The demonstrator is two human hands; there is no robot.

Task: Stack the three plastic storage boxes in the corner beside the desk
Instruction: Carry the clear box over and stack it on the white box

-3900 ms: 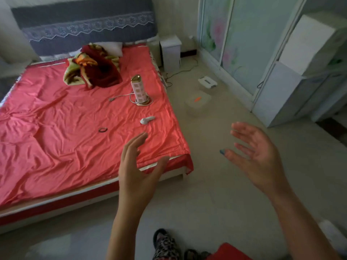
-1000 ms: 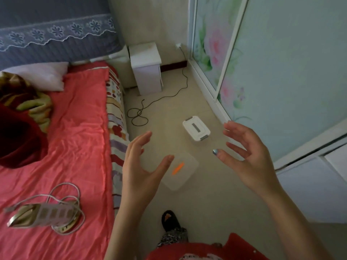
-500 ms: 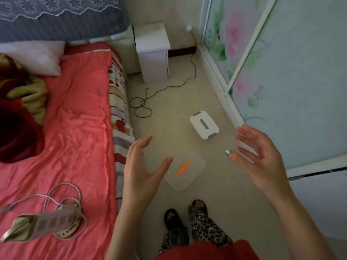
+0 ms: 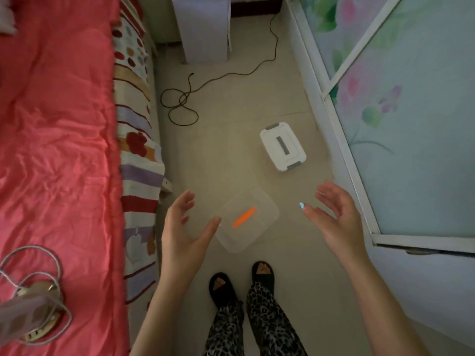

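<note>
Beside the red bed, the person has stepped closer, so the left hand point(image 4: 183, 235), the translucent plastic storage box with an orange handle point(image 4: 259, 227) on the floor, the white grey-latched box point(image 4: 282, 146) beyond and the right hand point(image 4: 336, 222) line up, both hands spread and empty, probably about to lift.

bed: rumpled red satin bedspread point(image 4: 56, 150), left side of view
mattress side: striped, flower-print fabric sheet point(image 4: 136, 140) hanging at the bed edge
bed, near corner: pink-and-gold gadget point(image 4: 28, 317) lying down, grey cord looped round it
floor: beige tile floor point(image 4: 231, 155)
cable: thin black cable point(image 4: 183, 105), coiled loosely, trailing toward the far wall
far end: white bedside cabinet point(image 4: 205, 27)
right: flower-print glass sliding door point(image 4: 411, 124), white frame
</note>
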